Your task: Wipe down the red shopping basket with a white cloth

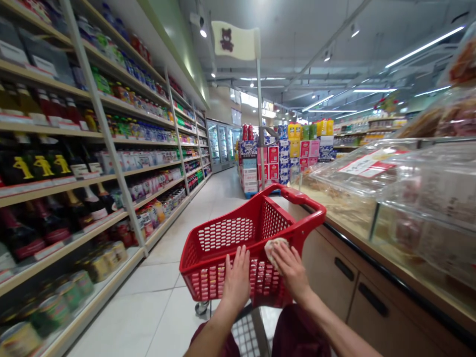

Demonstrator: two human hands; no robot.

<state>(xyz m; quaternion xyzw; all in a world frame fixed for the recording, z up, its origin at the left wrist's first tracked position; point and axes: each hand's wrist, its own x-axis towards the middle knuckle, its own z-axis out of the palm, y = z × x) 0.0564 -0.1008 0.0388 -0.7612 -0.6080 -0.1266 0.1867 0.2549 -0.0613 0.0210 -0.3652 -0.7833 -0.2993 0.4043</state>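
Nearest, a pair of knees in maroon trousers shows at the bottom edge, with two bare forearms reaching forward past them. The left hand is open and flat, its fingers straight and close together, laid against the perforated side of a red shopping cart; it has hold of nothing. The right hand has its fingers laid, slightly bent, over a bunched pale cloth, holding it against the same side just below the top rim; its thumb is hidden.

The cart stands on the pale tiled floor, directly in front of the person, with one caster visible under its left end. Its handle is at the right, and a pole rises behind it to a cream flag bearing a brown bear.

Close on the right, a wooden-fronted desk with black pulls carries clear plastic food containers, one with a red and white label. Along the left, tall shelves hold bottles, cans and packets, blurred toward the edge.

Beyond the cart, stacked cartons in red, pink, blue and white stand with yellow jugs on top. Farthest down the aisle are glass-doored coolers.
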